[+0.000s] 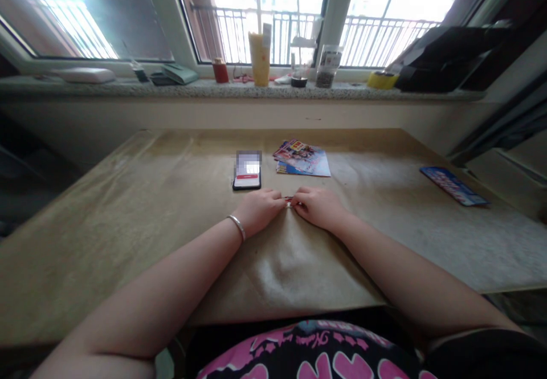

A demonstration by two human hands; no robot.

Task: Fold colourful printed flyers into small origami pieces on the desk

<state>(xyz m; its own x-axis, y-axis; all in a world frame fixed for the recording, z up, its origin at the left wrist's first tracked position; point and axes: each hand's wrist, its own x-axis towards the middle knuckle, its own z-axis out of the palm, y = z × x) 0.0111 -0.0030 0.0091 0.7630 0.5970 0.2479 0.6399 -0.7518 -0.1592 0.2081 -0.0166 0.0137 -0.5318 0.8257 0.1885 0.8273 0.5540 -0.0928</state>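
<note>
My left hand and my right hand rest together on the brown paper-covered table, fingers curled. Both pinch a tiny reddish item between their fingertips; it is too small to name. A thin bracelet sits on my left wrist. Just beyond my left hand lies a black phone with its screen lit. A small stack of colourful printed cards lies beyond my right hand.
A blue printed packet lies at the table's right. The window sill behind holds a yellow cup, a red jar, a clear jar, a tape roll and a black case.
</note>
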